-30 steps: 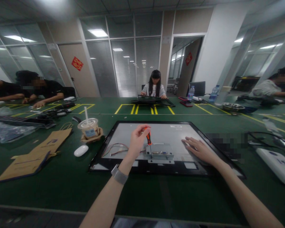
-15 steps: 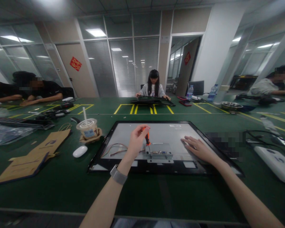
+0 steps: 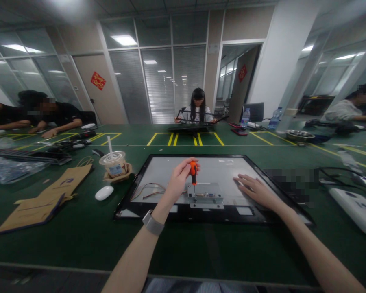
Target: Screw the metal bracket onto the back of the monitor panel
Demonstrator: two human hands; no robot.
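Note:
My left hand (image 3: 180,176) is closed round the handle of an orange and black screwdriver (image 3: 194,172). The screwdriver stands nearly upright, its thin shaft pointing down at a metal bracket (image 3: 207,198) with connector ports. Whether the tip sits in a screw is too small to tell. The bracket lies on the back of a flat display panel (image 3: 158,167) with a grey sheet and black frame. Loose thin cables (image 3: 151,187) run on the panel left of the bracket. My right hand (image 3: 256,189) rests flat on the panel's right side, fingers spread, holding nothing.
Left of the panel are a white mouse (image 3: 104,193), a drink cup with a straw (image 3: 114,165) and a brown paper bag (image 3: 49,195). At right lies a white device (image 3: 354,209) near black cables. Across the green table (image 3: 183,248) a person handles a black frame (image 3: 198,122).
My left hand has shifted slightly right, and the screwdriver now stands straighter over the bracket. My right hand stays on the panel. The person opposite has lifted part of the black frame.

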